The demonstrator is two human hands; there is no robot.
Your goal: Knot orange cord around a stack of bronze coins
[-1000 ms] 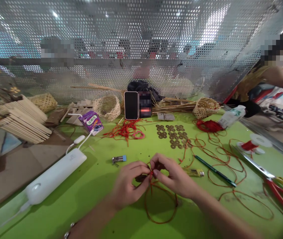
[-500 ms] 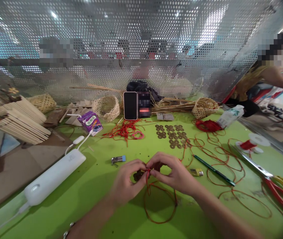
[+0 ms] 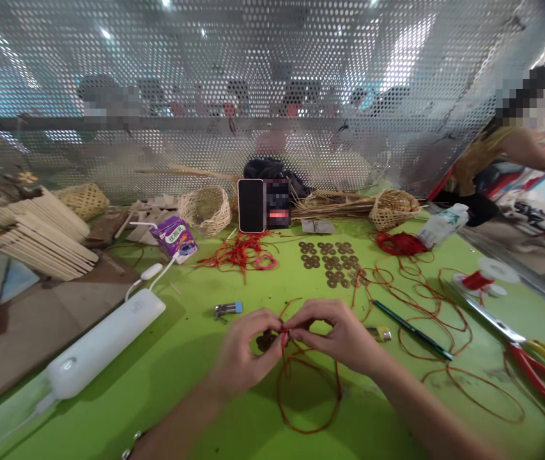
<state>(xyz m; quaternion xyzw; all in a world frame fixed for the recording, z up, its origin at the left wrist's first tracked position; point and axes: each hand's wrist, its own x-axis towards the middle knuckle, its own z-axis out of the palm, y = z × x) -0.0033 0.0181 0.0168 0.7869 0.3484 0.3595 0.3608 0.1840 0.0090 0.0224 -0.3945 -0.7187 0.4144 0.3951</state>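
Note:
My left hand pinches a red cord between thumb and forefinger, at a small knotted spot. Fingertips of my right hand meet it there, closed on the same cord. Below the hands the cord hangs in a loop over the green table, and a thin end sticks out above the fingers. Dark round coins show partly behind my left fingers; whether the cord passes through them is hidden. A yellow lighter lies by my right wrist, and a nail clipper beyond my left hand.
Grouped bronze coins lie ahead. To the right are a green pen, scissors, a thread spool and loose cord. A white power bank-like device and purple drink carton are left. A phone stands before woven baskets.
A thin cord end now rises above the fingertips, where it did not show before. My right fingers have shifted slightly; both hands stay at the knotted spot.

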